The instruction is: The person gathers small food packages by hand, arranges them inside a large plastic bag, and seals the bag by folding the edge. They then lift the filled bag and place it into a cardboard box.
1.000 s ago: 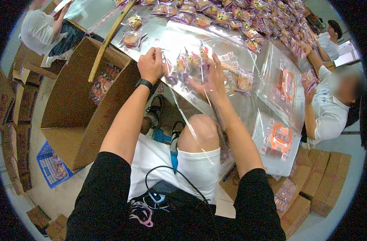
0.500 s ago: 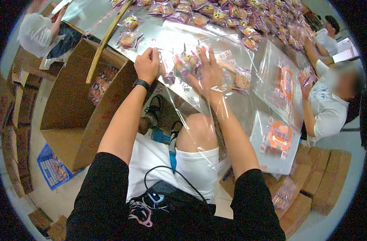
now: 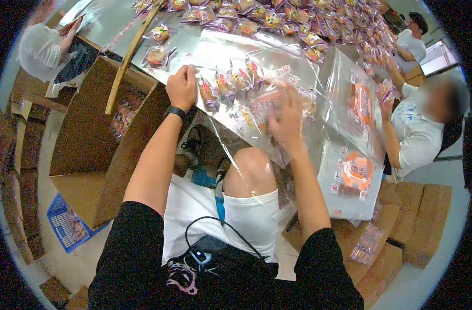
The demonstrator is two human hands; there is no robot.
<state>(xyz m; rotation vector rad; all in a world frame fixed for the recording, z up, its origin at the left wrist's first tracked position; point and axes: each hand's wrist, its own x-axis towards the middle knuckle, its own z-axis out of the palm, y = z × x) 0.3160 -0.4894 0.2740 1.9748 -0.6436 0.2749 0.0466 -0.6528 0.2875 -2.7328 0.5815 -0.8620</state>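
Note:
A large clear plastic bag (image 3: pixel 256 129) with printed markings lies over the near table edge, its front part hanging toward my knees. Inside it sits a row of small wrapped pastries (image 3: pixel 225 87). My left hand (image 3: pixel 182 87) is closed, pinching the bag's left edge beside the row. My right hand (image 3: pixel 289 111) is over the bag's right half, near more wrapped pastries at its right end; motion smears its fingers. Two loose wrapped pastries (image 3: pixel 156 56) lie on the metal table beyond my left hand.
A wooden stick (image 3: pixel 127 62) slants over an open cardboard box (image 3: pixel 81 129) at left. Flat printed bags (image 3: pixel 352 175) are stacked at right. Many wrapped pastries (image 3: pixel 298 20) cover the table's far side. A co-worker (image 3: pixel 416 129) sits at right; a blue basket (image 3: pixel 68 225) is on the floor.
My right hand has moved down and right from the pastry row, leaving the row more visible. My left hand has shifted slightly left, still on the bag's edge.

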